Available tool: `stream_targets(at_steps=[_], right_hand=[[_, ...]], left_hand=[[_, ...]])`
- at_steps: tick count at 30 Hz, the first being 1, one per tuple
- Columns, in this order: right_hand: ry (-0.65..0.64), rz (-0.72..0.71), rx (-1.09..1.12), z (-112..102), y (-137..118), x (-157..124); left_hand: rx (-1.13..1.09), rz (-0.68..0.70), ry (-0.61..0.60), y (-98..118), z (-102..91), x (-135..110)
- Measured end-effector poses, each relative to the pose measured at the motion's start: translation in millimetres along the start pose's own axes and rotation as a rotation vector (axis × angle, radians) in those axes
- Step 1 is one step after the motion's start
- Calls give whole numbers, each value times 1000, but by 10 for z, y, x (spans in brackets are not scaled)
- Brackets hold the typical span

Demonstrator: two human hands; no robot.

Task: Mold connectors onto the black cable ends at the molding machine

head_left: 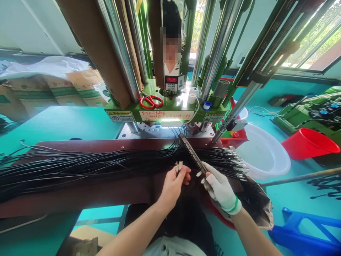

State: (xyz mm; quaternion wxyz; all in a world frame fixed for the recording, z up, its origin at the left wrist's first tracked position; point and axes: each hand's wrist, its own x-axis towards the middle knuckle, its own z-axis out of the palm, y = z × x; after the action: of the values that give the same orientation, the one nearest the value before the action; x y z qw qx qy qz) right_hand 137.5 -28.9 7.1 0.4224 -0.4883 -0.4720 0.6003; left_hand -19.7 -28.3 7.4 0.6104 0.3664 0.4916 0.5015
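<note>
My bare left hand (pixel 174 183) is closed, pinching small silvery connector pieces (pixel 179 165) between thumb and fingers. In a white glove with a green cuff, my right hand (pixel 221 190) grips the near end of a long, dark metal bar (pixel 193 153) with slots along it. This bar tilts up and away towards the press, its far tip near some thin cables. Small metal connectors (pixel 203 177) stick out beside my right fingers. Behind both hands lies a thick bundle of black cables (pixel 106 163), with silvery ends (pixel 238 163) at the right.
A green press (pixel 125 115) with shiny columns stands ahead, its lit gap above a metal plate (pixel 149 133). Red-handled scissors (pixel 151 101) lie on it. The brown bench (pixel 80 195) carries the cables. To the right are a white tub (pixel 266 153), red bucket (pixel 310 142) and blue stool (pixel 306 231).
</note>
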Motion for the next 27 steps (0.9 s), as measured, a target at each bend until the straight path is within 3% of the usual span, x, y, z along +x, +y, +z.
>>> stream_targets(at_steps=[6, 11, 16, 23, 27], right_hand=[[-37, 61, -10, -4, -70, -13], [-64, 39, -54, 10, -91, -40], [-85, 36, -80, -9, -65, -48], [-68, -120, -277, 54, -10, -42], [-68, 14, -123, 43, -57, -28]], left_hand=[[-65, -59, 25, -104, -14, 13], [122, -9, -94, -88, -5, 26], [130, -89, -169, 55, -18, 37], [115, -82, -153, 11, -13, 38], [145, -9, -130, -6, -53, 33]])
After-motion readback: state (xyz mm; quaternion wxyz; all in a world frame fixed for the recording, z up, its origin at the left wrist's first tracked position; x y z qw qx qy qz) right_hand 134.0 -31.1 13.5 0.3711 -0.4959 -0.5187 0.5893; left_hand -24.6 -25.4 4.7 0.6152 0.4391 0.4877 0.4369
